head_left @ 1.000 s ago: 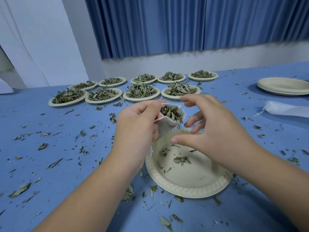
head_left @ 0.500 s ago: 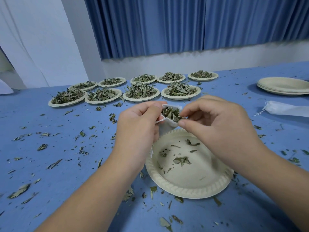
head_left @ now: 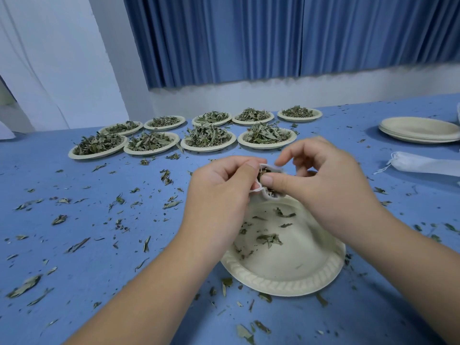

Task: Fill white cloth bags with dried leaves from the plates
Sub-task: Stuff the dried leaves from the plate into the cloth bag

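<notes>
A small white cloth bag (head_left: 265, 195) stuffed with dried leaves hangs over a nearly empty paper plate (head_left: 298, 277). My left hand (head_left: 219, 192) grips the bag's left side and rim. My right hand (head_left: 321, 185) pinches the right rim, its thumb pressing onto the leaves at the mouth. Most of the bag is hidden between the two hands. A few leaf bits (head_left: 268, 239) lie on the plate below. Several plates heaped with dried leaves (head_left: 207, 136) stand in two rows further back.
A stack of empty paper plates (head_left: 418, 129) sits at the far right. A white cloth bag with a drawstring (head_left: 420, 164) lies in front of it. Leaf scraps (head_left: 119, 200) litter the blue tablecloth, mostly to the left and near the front.
My right hand has closed in on the bag's mouth from an open spread and now pinches it, thumb on the leaves. The bag's opening has narrowed.
</notes>
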The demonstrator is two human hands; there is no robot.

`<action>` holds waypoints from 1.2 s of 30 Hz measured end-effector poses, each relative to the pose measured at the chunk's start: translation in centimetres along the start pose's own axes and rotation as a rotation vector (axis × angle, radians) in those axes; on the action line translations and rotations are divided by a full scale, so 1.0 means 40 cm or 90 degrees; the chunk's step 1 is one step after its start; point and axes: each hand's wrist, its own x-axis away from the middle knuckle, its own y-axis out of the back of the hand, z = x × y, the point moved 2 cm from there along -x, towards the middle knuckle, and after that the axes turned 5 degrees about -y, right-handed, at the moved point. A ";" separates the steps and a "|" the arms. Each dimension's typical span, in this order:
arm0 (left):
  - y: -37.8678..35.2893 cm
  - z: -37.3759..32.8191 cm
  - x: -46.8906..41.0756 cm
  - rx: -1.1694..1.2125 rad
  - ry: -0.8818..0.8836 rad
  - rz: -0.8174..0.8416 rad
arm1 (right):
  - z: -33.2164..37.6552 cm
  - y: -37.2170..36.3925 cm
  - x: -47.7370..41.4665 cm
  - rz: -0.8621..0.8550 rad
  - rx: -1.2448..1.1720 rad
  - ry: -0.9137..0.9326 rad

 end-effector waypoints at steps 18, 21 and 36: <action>0.035 -0.024 -0.016 -0.034 -0.012 0.003 | 0.044 -0.118 -0.085 0.168 0.020 -0.135; 0.048 -0.019 -0.024 -0.036 -0.014 -0.008 | 0.049 -0.147 -0.102 0.122 0.157 -0.067; 0.047 -0.014 -0.031 -0.002 0.003 -0.031 | 0.023 -0.093 -0.121 0.272 -0.078 -0.195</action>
